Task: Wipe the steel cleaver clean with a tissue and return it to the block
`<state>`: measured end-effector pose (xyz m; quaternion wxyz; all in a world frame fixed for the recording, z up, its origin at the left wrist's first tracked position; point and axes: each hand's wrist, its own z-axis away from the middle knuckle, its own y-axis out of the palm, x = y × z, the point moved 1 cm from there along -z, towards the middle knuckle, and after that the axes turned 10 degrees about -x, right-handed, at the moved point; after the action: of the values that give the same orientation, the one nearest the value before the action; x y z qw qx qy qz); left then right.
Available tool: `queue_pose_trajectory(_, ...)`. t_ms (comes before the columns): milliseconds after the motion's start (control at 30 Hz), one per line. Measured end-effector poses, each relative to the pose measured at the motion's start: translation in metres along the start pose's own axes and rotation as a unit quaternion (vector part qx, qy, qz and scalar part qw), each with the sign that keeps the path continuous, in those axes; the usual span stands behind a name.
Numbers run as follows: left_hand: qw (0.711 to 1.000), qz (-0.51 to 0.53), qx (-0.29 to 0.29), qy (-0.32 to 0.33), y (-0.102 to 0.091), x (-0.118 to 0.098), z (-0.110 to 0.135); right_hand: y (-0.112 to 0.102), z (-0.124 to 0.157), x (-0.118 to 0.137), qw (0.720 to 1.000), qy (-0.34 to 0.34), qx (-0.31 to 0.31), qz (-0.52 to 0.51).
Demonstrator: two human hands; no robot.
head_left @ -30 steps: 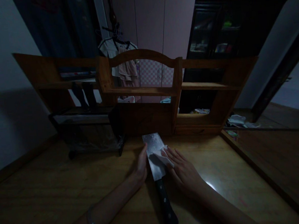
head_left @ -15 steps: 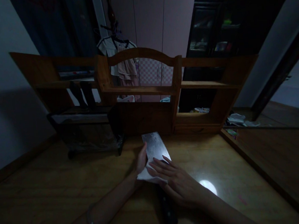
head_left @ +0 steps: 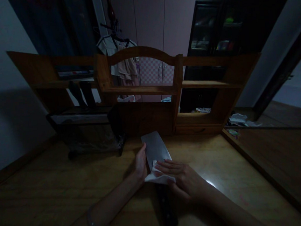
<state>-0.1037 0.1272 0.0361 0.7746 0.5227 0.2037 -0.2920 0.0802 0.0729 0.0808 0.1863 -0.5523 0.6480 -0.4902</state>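
A wooden tabletop [head_left: 93, 181] fills the near half of the scene, and a wooden shelf unit [head_left: 143, 89] stands along its far side. At the far left of the tabletop, just in front of the shelves, is a dark rack [head_left: 89, 137] with two dark handles [head_left: 77, 94] rising from it.

In the middle of the tabletop, well to the right of the rack, lies the cleaver [head_left: 156, 146], between the two hands. Its long axis runs from far to near: the broad blade points far and slightly left, and the black handle [head_left: 167, 211] comes near and slightly right. The right hand [head_left: 181, 177] is the nearer one to the handle, lying over the near part of the blade from the right. It holds a white tissue [head_left: 158, 178] under its fingers, against the metal. The left hand [head_left: 140, 161] is at the left edge of the blade, farther up, its thumb at that edge; its other fingers are hidden, so I cannot tell whether it grasps the blade or merely steadies it
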Motion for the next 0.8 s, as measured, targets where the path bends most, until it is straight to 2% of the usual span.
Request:
queue_pose_trajectory(233,1.000,0.013,-0.021,0.013,0.001,-0.001,0.002,0.000,0.006,-0.009,0.999,-0.033,-0.025,0.017)
queue_pose_trajectory(433,0.997,0.035,-0.068,0.028,0.002,-0.004,0.005,-0.006,0.008,-0.013,0.997,-0.063,-0.031,0.035)
queue_pose_trajectory(600,0.997,0.041,-0.066,0.007,0.003,-0.005,0.007,-0.006,0.012,-0.018,0.992,-0.095,-0.050,0.068)
queue_pose_trajectory(700,0.997,0.043,-0.067,0.016,0.003,-0.005,0.005,-0.003,0.022,-0.025,0.984,-0.111,-0.084,0.107)
queue_pose_trajectory(800,0.997,0.012,-0.064,0.033,0.003,-0.004,0.004,-0.002,0.029,-0.033,0.973,-0.111,-0.155,0.131)
